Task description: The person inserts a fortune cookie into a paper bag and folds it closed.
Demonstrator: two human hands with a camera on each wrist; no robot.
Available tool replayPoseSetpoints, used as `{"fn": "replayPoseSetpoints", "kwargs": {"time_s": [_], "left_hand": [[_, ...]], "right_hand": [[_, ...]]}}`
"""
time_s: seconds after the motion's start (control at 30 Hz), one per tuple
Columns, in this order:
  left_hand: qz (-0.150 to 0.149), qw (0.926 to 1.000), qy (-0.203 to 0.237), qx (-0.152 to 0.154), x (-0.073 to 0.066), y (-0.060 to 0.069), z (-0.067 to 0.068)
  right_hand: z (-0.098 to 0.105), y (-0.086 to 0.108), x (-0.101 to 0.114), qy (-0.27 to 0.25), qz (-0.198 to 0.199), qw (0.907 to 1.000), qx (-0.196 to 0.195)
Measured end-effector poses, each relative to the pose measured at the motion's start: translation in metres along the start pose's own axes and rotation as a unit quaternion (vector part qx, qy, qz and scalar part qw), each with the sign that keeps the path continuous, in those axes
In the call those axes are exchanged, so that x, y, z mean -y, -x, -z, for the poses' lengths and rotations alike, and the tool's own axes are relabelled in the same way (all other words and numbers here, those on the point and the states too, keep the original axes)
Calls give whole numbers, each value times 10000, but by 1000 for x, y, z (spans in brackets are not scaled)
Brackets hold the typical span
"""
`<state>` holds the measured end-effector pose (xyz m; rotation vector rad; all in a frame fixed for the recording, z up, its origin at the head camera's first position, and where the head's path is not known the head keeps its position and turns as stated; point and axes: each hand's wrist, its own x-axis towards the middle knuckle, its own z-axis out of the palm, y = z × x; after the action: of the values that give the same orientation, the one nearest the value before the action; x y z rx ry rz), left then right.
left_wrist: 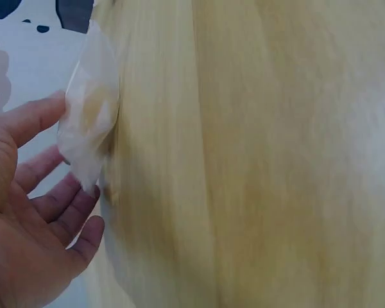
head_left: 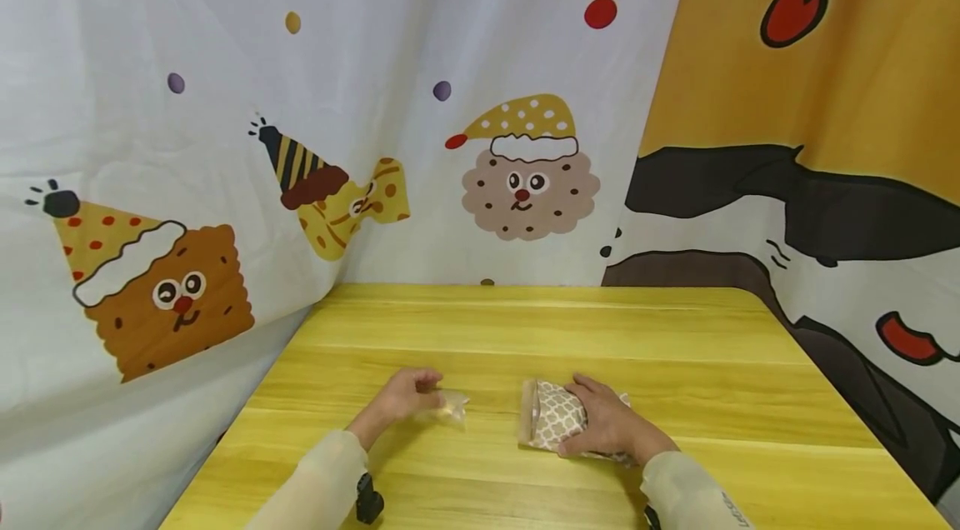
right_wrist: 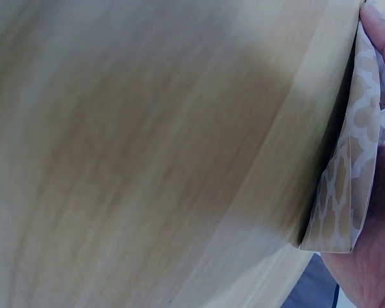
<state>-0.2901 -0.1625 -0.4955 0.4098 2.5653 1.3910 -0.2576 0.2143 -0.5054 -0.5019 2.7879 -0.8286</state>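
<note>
My left hand (head_left: pixel 405 395) pinches a small clear plastic bag (head_left: pixel 454 407) between thumb and fingers, left of the table's middle. Something pale yellow shows inside the bag (left_wrist: pixel 90 115) in the left wrist view, too blurred to name. To the right, my right hand (head_left: pixel 606 420) grips a folded paper bag (head_left: pixel 557 413) with a tan and white lattice print, thumb at the near side and fingers at the far side. Its plain brown end points left, toward the plastic bag. In the right wrist view the paper bag (right_wrist: pixel 362 141) lies low over the wood, partly hidden by the palm.
Both hands work over a yellow wood-grain table (head_left: pixel 495 330). Behind and to the left hangs a white cloth (head_left: pixel 375 30) with cartoon biscuits. An orange, black and white printed cloth (head_left: pixel 750 97) hangs at the right. A dark wrist device (head_left: pixel 367 499) sits below the left sleeve.
</note>
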Motion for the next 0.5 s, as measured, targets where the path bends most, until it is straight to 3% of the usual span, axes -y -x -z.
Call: {"fn": "replayPoseSetpoints", "kwargs": {"time_s": [0.33,0.5], "left_hand": [[8,9950,-339,943,-7,7,3],[82,9953,-232,937,-13,7,-1]], "right_hand": [[0,1,-1,-17,-5,10000,3],[0,0,-1,-46,15,10000,41]]}}
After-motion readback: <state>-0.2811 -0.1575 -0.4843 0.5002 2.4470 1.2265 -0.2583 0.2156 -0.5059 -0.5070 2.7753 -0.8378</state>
